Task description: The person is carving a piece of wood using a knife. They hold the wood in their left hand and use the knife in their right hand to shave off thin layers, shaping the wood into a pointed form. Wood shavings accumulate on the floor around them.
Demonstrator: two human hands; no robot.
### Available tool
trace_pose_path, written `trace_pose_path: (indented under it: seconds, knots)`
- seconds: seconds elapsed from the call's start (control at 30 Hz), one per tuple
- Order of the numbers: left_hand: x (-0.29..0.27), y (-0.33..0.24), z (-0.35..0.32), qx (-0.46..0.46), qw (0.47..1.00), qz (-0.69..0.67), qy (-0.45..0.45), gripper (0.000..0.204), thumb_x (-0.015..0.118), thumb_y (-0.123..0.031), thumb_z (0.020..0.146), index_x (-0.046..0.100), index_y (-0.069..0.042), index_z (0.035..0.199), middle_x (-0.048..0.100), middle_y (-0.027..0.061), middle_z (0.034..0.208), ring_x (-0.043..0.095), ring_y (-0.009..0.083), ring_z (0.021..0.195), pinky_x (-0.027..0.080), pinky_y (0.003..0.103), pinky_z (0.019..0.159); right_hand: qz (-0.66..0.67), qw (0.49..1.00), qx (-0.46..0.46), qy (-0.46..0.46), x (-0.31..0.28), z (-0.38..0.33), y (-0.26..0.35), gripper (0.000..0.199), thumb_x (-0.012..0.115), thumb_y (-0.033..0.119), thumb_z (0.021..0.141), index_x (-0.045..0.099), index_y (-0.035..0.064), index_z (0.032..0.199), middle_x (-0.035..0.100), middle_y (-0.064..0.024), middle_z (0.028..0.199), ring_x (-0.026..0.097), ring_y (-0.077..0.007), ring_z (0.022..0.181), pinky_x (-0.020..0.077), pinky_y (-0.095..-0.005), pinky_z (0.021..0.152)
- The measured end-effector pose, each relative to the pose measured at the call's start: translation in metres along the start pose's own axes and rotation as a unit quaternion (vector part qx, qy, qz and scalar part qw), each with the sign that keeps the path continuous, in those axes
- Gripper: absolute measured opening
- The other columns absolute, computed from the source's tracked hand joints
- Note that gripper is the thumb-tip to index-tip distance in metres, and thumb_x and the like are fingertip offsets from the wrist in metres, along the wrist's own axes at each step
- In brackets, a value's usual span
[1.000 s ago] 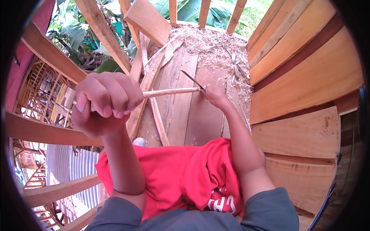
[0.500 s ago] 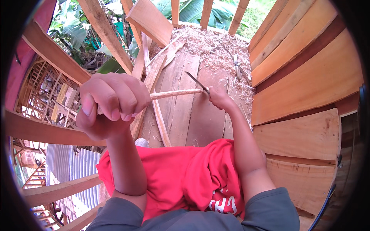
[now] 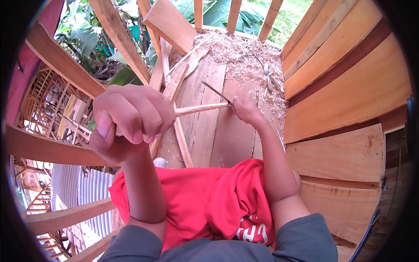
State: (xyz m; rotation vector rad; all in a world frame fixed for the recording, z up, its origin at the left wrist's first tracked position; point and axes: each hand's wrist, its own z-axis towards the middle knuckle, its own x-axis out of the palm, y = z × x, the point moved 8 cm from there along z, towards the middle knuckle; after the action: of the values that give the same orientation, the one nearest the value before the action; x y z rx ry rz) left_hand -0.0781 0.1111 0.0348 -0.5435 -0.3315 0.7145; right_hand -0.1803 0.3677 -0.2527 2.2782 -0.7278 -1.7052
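Note:
My left hand (image 3: pixel 133 115), large and close in view, is closed around one end of a thin wooden stick (image 3: pixel 200 108). The stick runs to the right, slightly rising, to my right hand (image 3: pixel 245 109). My right hand is closed on a knife whose dark narrow blade (image 3: pixel 217 93) points up and to the left, its base by the stick's far end. The knife's handle is hidden inside my fingers. Red cloth (image 3: pixel 187 187) lies over my lap beneath both arms.
Pale wood shavings (image 3: pixel 244 50) are heaped at the far end of the plank floor (image 3: pixel 209 87). Loose wood strips (image 3: pixel 182 139) and a thick board (image 3: pixel 170 24) stand at the left. Wooden slats rise on the left; a board wall (image 3: pixel 349 83) is on the right.
The knife blade has shifted a little to the left and tilted flatter, with my right hand moving slightly left. My left hand has moved slightly to the right.

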Motion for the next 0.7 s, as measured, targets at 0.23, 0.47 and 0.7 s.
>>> trace_pose_path:
  seconds: [0.23, 0.47, 0.7]
  knots:
    - [0.000, -0.001, -0.001, -0.004, 1.000, -0.011, -0.018, 0.028, 0.041, -0.026, 0.089, 0.048, -0.014, 0.065, 0.052, 0.0014, 0.055, 0.047, 0.0151, 0.045, 0.039, 0.028, 0.041, 0.018, 1.000, 0.012, -0.010, -0.005, -0.007, 0.004, 0.051, 0.035, 0.038, 0.092, 0.065, -0.0038, 0.097, 0.062, -0.0290, 0.102, 0.060, -0.0439, 0.098, 0.0457, -0.0466, 0.089]
    - [-0.010, -0.001, -0.001, 0.006, 1.000, -0.007, -0.017, 0.027, 0.041, -0.026, 0.090, 0.048, -0.015, 0.067, 0.051, 0.0008, 0.055, 0.047, 0.0143, 0.046, 0.040, 0.028, 0.043, 0.040, 0.997, -0.040, -0.050, 0.007, 0.017, -0.011, 0.056, 0.032, 0.042, 0.092, 0.066, -0.0024, 0.089, 0.066, -0.0270, 0.084, 0.062, -0.0445, 0.083, 0.0462, -0.0485, 0.079]
    - [-0.001, 0.001, 0.003, 0.004, 1.000, -0.004, 0.008, 0.029, 0.041, -0.027, 0.091, 0.048, -0.015, 0.065, 0.052, 0.0007, 0.054, 0.048, 0.0143, 0.046, 0.040, 0.028, 0.042, -0.042, 0.998, 0.018, -0.040, 0.004, 0.015, -0.024, 0.057, 0.030, 0.043, 0.091, 0.068, 0.0023, 0.101, 0.065, -0.0239, 0.104, 0.061, -0.0422, 0.101, 0.0460, -0.0476, 0.088]
